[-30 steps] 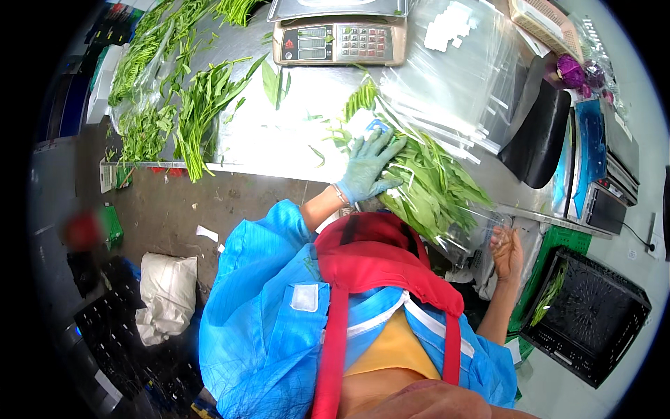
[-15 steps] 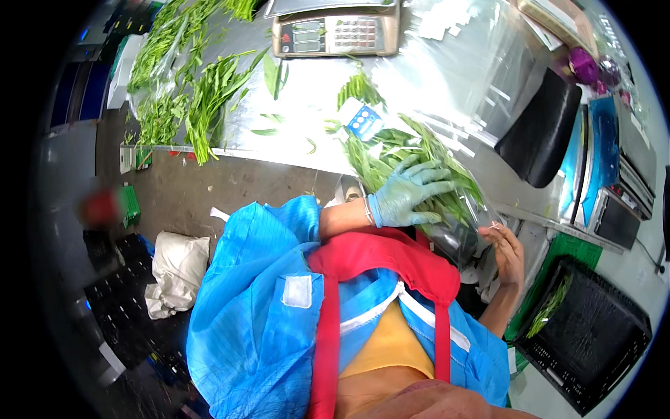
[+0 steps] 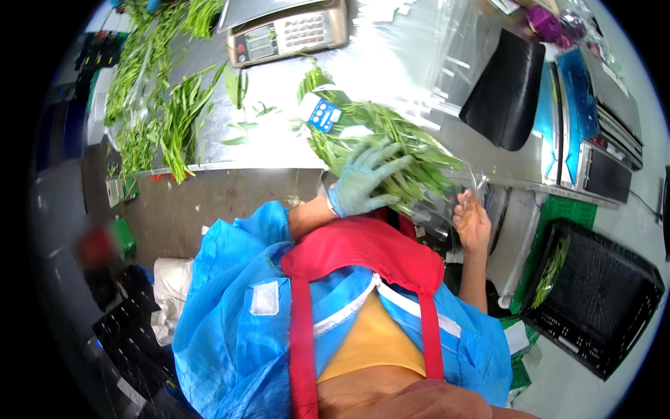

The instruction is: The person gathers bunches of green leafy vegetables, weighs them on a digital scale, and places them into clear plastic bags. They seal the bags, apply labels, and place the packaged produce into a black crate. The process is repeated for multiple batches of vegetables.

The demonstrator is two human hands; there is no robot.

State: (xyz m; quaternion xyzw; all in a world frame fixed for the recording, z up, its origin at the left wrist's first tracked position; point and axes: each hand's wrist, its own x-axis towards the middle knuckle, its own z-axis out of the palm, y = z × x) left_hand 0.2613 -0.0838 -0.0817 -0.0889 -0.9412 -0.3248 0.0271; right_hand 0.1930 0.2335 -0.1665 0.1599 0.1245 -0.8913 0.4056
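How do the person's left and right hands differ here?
The left hand wears a blue-green glove; the right hand is bare. The left hand is spread over the leafy greens; the right hand has bent fingers at the end of the clear bag. Both are at the bagged bundle.

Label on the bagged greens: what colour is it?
The label is blue with white markings, showing best in the head view.

Leafy green bunch (image 3: 401, 133) in a clear plastic bag (image 3: 434, 214), aslant over the table's front edge (image 3: 244, 165).
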